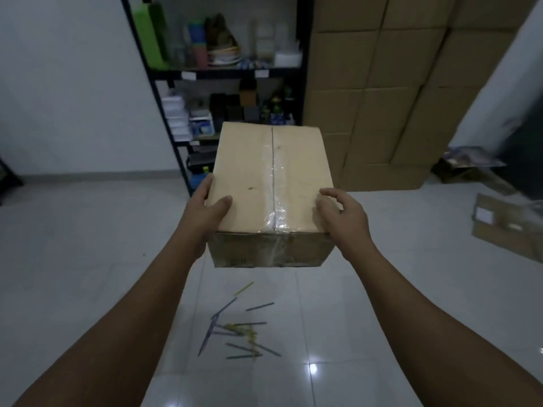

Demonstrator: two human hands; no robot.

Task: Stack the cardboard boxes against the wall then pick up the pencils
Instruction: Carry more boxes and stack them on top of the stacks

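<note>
The box [264, 177] sits mid-frame between the fingers. The left hand [205, 210] grips its left side; the right hand [343, 212] curls on its right edge. Pencils [238, 330] lie on the floor [88, 259] lower down.

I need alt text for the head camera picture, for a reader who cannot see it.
Two bare hands hold a taped cardboard box in the air, the left hand gripping its left edge and the right hand at its right edge. Below it, pencils lie scattered on the white tiled floor; behind stand a black shelf and stacked cardboard boxes.
</note>
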